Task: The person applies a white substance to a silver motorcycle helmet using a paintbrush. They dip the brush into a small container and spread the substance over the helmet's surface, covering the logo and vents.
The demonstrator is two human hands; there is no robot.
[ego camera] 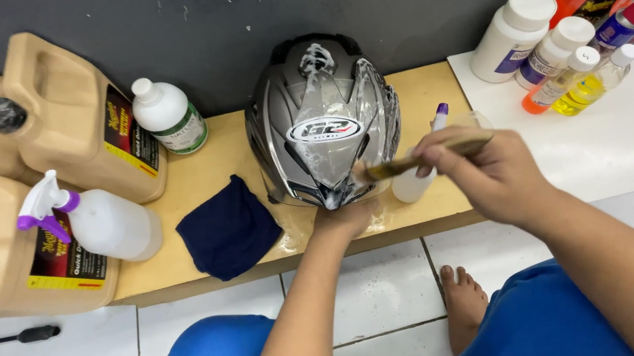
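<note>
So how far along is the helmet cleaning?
Done: white foam already streaks the top and front of the helmet. In hand: the right hand works a brush at the lower front edge, while the left hand steadies the base. Left: foam remains on the shell, the sides look unbrushed, and the blue cloth lies unused beside it.
</note>
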